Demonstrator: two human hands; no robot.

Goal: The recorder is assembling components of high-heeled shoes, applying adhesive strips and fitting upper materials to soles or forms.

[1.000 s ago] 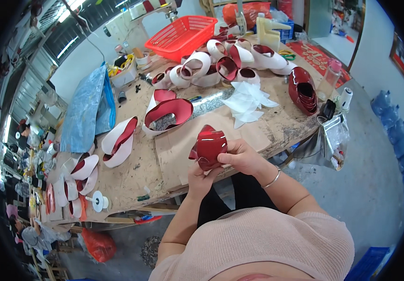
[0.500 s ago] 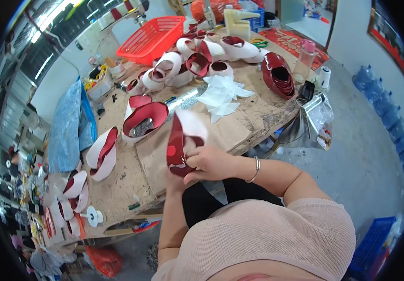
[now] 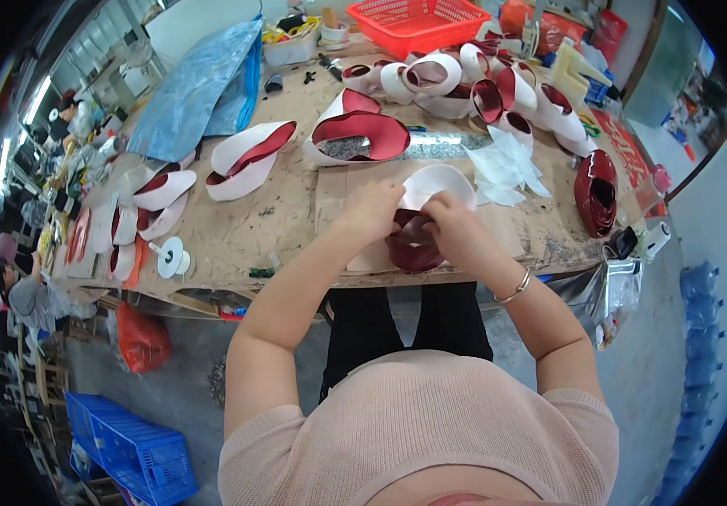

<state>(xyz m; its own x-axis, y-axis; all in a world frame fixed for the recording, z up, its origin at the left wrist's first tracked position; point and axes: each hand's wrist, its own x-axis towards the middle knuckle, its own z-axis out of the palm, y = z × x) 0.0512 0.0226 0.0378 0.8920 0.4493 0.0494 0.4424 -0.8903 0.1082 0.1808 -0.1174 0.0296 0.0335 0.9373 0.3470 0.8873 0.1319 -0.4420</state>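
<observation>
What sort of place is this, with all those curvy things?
It looks like a small workshop, maybe one for shoe parts. You can tell from the scuffed worktable, the pile of curved red-and-white pieces on it, and the stack of glossy dark red pieces.

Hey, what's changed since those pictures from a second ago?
The red and white shoe piece has moved forward, away from the body and over the table. It's been turned, showing more white. The left hand and right hand now grip opposite sides. The basket and white scraps stayed put.
</observation>
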